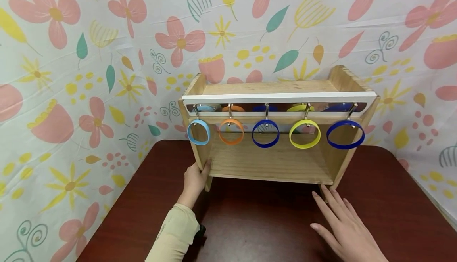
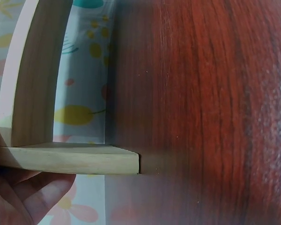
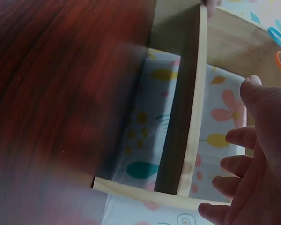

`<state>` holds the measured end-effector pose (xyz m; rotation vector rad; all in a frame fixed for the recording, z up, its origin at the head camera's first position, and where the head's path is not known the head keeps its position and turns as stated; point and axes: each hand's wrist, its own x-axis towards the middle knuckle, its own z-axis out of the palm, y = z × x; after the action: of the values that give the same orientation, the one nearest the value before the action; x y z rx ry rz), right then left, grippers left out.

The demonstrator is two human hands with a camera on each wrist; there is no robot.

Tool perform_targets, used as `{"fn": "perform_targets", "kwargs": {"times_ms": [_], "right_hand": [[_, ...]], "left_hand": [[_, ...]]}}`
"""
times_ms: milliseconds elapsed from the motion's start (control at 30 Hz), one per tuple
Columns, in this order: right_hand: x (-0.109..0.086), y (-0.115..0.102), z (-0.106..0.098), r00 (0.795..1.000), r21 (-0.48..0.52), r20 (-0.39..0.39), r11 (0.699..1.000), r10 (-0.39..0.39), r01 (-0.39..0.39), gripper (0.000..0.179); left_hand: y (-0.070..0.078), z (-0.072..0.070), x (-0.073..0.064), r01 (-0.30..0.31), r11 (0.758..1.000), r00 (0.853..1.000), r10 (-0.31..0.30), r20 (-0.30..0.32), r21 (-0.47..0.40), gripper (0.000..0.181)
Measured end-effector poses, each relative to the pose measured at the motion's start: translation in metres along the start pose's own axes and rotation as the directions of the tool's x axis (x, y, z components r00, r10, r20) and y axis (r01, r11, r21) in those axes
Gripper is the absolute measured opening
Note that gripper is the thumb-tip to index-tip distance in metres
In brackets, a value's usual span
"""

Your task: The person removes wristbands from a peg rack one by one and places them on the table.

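A small two-tier wooden shelf (image 1: 271, 157) stands on the table, a white strip (image 1: 278, 97) with metal hooks along its upper front. From the hooks hang rings: light blue (image 1: 189, 137), orange (image 1: 220, 137), dark blue (image 1: 254, 140), yellow (image 1: 292, 141) and a larger dark blue one (image 1: 329, 140). My left hand (image 1: 194, 179) grips the shelf's left side panel low down, thumb inside. The left wrist view shows its fingers (image 2: 49, 194) behind the panel edge (image 2: 70, 161). My right hand (image 1: 344, 228) is spread, fingertips by the lower right corner of the shelf.
The dark red-brown table (image 1: 257, 226) extends in front of the shelf and to both sides. A white cloth (image 1: 118, 48) printed with flowers and leaves hangs behind it and along the left and right.
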<state>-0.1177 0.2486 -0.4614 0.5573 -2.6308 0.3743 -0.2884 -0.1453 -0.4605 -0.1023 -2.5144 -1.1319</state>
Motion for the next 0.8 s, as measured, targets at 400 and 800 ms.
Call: {"fn": "perform_targets", "kwargs": {"times_ms": [400, 800], "right_hand": [[0.01, -0.01, -0.003, 0.999, 0.006, -0.041, 0.999, -0.035, 0.036, 0.075], [0.023, -0.022, -0.013, 0.998, 0.04, -0.06, 0.999, -0.03, 0.033, 0.074]], "left_hand": [[-0.001, 0.001, 0.001, -0.023, 1.0, 0.999, 0.024, -0.034, 0.002, 0.031], [-0.003, 0.002, 0.002, -0.03, 1.0, 0.999, 0.03, -0.028, 0.0, 0.033]]}}
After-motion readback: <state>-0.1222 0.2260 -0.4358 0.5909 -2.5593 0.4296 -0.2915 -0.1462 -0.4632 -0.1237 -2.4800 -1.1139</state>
